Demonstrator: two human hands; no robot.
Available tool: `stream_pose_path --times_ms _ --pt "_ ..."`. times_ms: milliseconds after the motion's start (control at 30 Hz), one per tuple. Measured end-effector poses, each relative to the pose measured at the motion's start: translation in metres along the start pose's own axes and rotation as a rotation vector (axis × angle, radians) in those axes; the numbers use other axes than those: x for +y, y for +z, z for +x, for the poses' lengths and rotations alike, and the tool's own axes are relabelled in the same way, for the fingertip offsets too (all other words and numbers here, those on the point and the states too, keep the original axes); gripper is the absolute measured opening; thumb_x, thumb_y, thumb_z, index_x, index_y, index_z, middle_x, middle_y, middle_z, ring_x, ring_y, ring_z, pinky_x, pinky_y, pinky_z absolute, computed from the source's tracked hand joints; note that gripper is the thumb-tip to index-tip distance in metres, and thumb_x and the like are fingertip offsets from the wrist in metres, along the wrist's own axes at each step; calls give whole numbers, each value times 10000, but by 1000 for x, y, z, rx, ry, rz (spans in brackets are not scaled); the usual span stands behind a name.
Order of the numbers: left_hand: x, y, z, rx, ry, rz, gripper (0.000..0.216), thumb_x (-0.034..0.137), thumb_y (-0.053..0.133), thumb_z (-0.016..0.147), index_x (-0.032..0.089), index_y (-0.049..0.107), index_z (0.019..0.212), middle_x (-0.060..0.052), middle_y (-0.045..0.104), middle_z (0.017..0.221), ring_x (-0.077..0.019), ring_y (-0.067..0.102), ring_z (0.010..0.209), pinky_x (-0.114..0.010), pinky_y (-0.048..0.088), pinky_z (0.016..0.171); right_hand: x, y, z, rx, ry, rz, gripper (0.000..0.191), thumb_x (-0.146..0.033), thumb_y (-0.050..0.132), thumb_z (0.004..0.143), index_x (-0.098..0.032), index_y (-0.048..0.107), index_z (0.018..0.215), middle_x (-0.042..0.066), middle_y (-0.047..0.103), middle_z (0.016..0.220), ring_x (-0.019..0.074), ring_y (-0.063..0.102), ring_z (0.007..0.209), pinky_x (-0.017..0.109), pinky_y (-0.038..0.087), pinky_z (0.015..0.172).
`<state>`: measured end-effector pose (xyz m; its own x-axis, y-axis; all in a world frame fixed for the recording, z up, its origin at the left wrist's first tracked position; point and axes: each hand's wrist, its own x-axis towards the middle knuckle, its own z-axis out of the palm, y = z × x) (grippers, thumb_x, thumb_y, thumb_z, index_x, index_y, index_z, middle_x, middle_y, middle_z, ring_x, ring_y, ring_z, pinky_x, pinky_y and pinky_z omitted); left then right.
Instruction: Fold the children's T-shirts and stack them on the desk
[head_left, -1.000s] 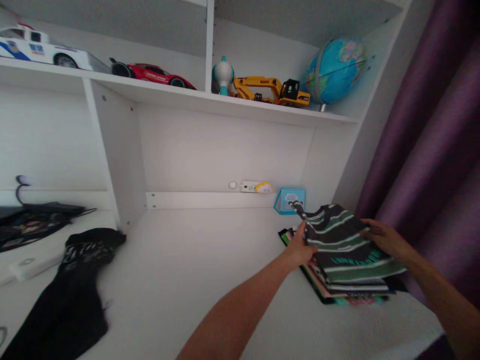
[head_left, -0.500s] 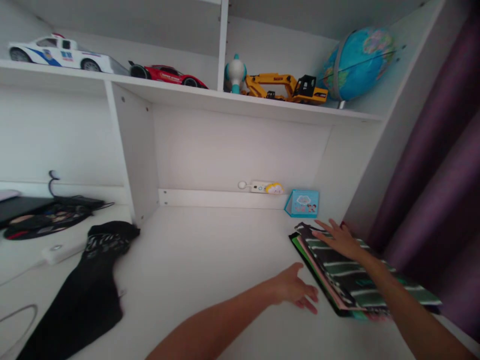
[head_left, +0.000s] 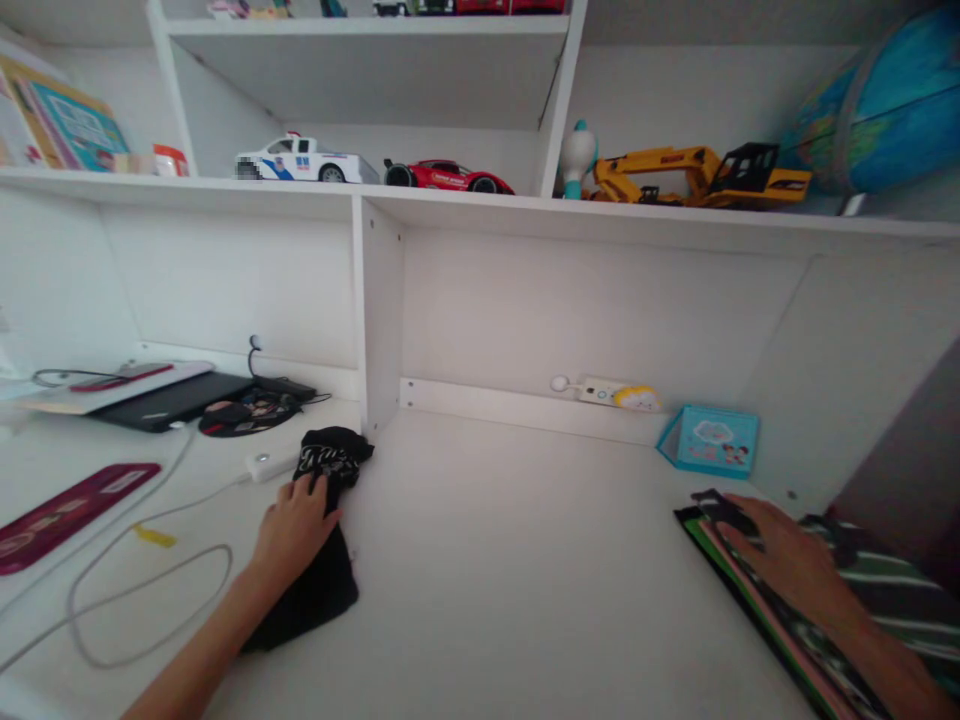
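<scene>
On the left, a black garment (head_left: 319,590) with white lettering near its bunched far end lies on the desk. My left hand (head_left: 296,520) is on that garment, fingers bent down into the cloth and thumb along its right side. At the right stands a pile of folded clothes, with a dark green and white striped garment (head_left: 892,590) on top and green and pink edges below. My right hand (head_left: 787,555) lies over the pile's far left part, fingers stretched forward, with dark striped cloth showing between thumb and fingers.
A blue desk calendar (head_left: 716,440) stands behind the pile, near a power strip (head_left: 600,390). Looped white cable (head_left: 150,580), a maroon flat case (head_left: 82,510) and a black laptop (head_left: 176,400) occupy the left. Toy vehicles and a globe (head_left: 900,110) sit on the shelf (head_left: 465,205) above.
The view has turned left. My left hand has crossed from beside the striped pile to the black garment and now touches it. My right hand has stayed on the pile.
</scene>
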<state>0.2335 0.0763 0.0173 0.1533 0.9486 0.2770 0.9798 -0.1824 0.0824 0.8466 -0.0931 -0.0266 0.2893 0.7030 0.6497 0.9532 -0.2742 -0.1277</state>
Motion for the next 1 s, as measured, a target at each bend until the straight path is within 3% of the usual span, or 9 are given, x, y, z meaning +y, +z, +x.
stream_pose_path --times_ms 67,133,267,400,500,633,800,867,1000 --pt "-20 8 5 -86 -39 -5 375 259 413 770 65 526 1070 -184 551 1074 -311 519 977 -425 413 796 -45 -6 0 -26 -78 49 446 -506 386 739 -201 552 1020 116 573 1068 301 527 998 484 413 817" --pt "-16 13 4 -90 22 -139 363 234 384 777 82 540 1068 -150 581 1057 -274 536 977 -397 397 852 -98 -12 -1 -52 -120 167 393 -466 387 759 -196 560 987 107 582 1045 274 517 1014 467 373 884" --pt "47 -1 -25 5 199 -572 407 333 348 818 133 529 1123 -92 555 1153 -226 479 1087 -366 323 963 -209 -24 -10 -373 -74 612 368 -467 395 785 -216 545 1008 83 583 1036 208 552 933 360 428 829" --pt "111 -36 -76 -620 673 -810 589 444 442 798 179 329 1312 -73 430 1295 -224 447 1128 -336 348 948 -281 -24 -30 -829 -31 962 450 -466 423 791 -223 439 1170 45 582 978 144 580 789 280 450 720" --pt "123 -52 -99 -819 921 -692 635 388 559 733 203 350 1304 -87 343 1352 -269 376 1184 -363 316 965 -291 -13 -43 -875 -18 1024 483 -410 503 753 -213 423 1187 19 585 857 139 561 722 273 440 666" --pt "112 -45 -92 -681 846 -743 418 297 521 767 274 496 1183 -31 527 1177 -200 491 1052 -297 354 915 -266 4 -48 -702 107 1076 309 -324 576 664 -184 556 938 21 589 813 170 552 769 287 431 701" --pt "106 7 -28 -335 510 -791 415 312 435 789 178 468 1180 -84 525 1138 -179 538 910 -273 443 748 -243 2 -34 -640 157 1069 250 -404 532 701 -185 599 801 31 610 790 195 551 802 313 413 751" --pt "114 31 1 -321 393 -734 514 327 437 777 128 381 1248 -123 486 1201 -199 541 938 -299 435 779 -244 3 -30 -636 189 1068 265 -415 497 720 -193 600 821 14 612 727 180 564 741 304 426 709" --pt "140 60 36 -325 429 -586 500 192 489 690 103 455 1180 -134 551 1125 -249 518 1004 -350 366 871 -253 16 -26 -620 280 1043 320 -358 536 669 -210 563 951 -40 565 556 146 546 548 274 434 563"
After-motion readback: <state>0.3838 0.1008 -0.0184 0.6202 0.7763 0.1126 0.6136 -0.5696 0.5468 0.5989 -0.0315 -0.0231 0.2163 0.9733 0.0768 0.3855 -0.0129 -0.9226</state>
